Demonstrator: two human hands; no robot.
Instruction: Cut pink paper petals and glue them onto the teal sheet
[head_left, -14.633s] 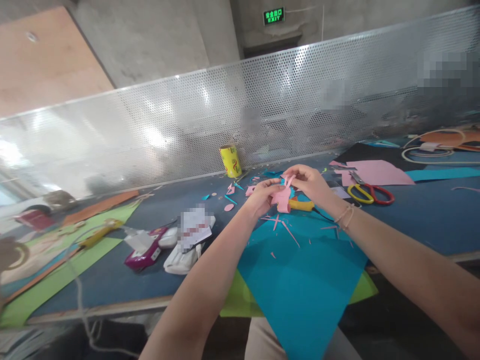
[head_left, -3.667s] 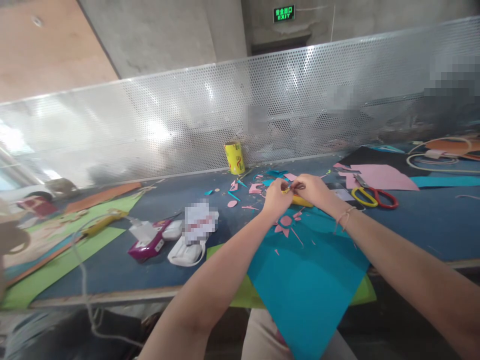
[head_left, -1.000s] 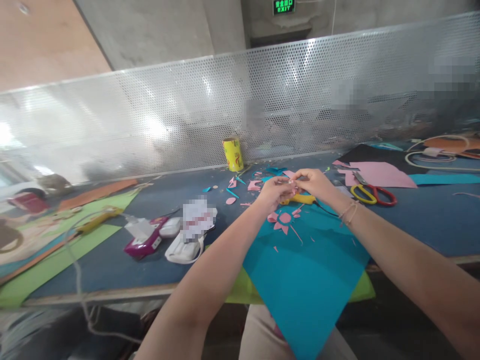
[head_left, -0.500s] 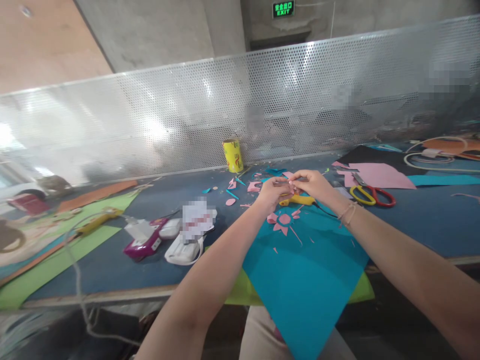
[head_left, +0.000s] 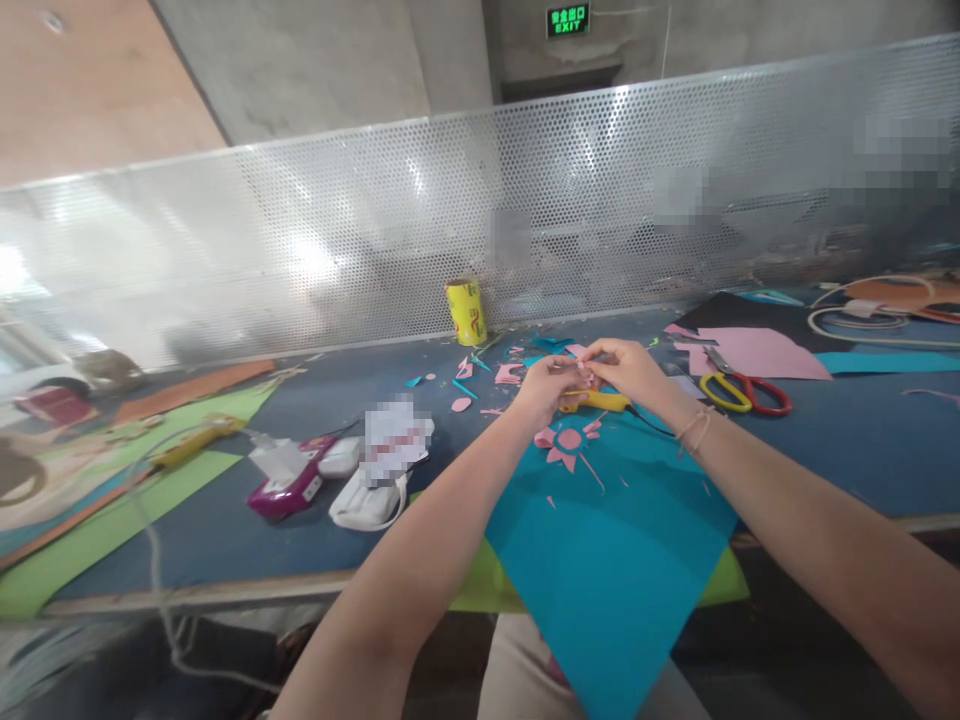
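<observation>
My left hand (head_left: 546, 392) and my right hand (head_left: 628, 371) meet above the blue sheet (head_left: 607, 540), fingertips pinched together. Between them is a small pink cut piece (head_left: 585, 374), mostly hidden by the fingers. Just beneath my hands lies a yellow-handled tool (head_left: 596, 401) with a dark cord, its front end covered by my left hand. Nearer to me on the blue sheet, a pink disc (head_left: 569, 440) has pink petal-shaped pieces (head_left: 561, 459) around part of it. A thin pink strip (head_left: 592, 472) and tiny scraps lie beside them.
Red-and-yellow scissors (head_left: 739, 388) rest by a pink sheet (head_left: 765, 348) at right. Pink and blue scraps surround a yellow can (head_left: 466, 312) near the perforated metal screen (head_left: 360, 230). Left are a purple power strip (head_left: 289, 490), white adapters (head_left: 367, 500) and a trailing cable (head_left: 156, 560).
My fingertips have shifted slightly around the small pink piece, and a bit more of it shows. The sheets, the tool and the other pieces lie where they were.
</observation>
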